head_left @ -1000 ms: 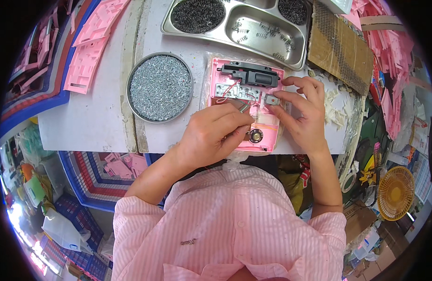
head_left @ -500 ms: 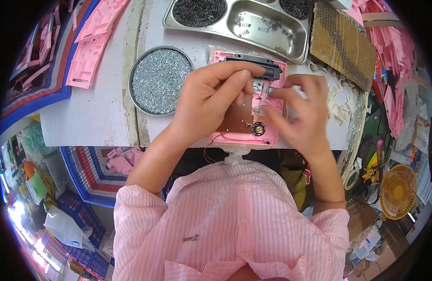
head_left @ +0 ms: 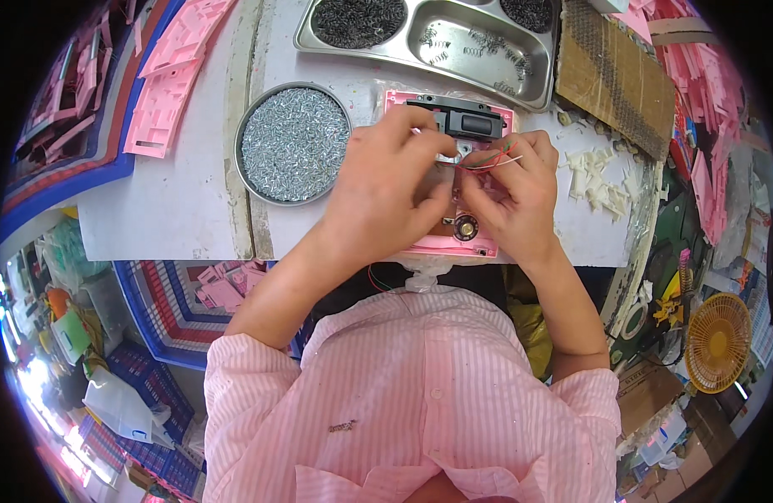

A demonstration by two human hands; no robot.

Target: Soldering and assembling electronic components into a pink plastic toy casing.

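A pink plastic housing [head_left: 453, 247] lies at the table's front edge, under both hands. Along its far side runs a black part [head_left: 474, 124], and a small round speaker [head_left: 466, 227] sits near its front. Thin red, green and white wires [head_left: 492, 163] rise over the middle, pinched in the fingers of my right hand [head_left: 525, 197]. My left hand [head_left: 390, 184] is bent over the housing's left half, its fingers closed at the wires' inner end beside a small white piece. What those fingers hold is too small to make out. The left hand covers most of the brown circuit board.
To the left stands a round dish of small metal screws [head_left: 292, 144]. A steel compartment tray [head_left: 478, 54] with springs is at the back. Right of it are corrugated cardboard [head_left: 613, 75] and white scraps [head_left: 600, 180]. Pink panels [head_left: 172, 92] lie far left; a blue-edged crate [head_left: 164, 323] is below the table.
My right hand has closed and now pinches the wires, lifted over the housing. My left hand has turned and shifted, and its fingers lie nearer the housing's middle.
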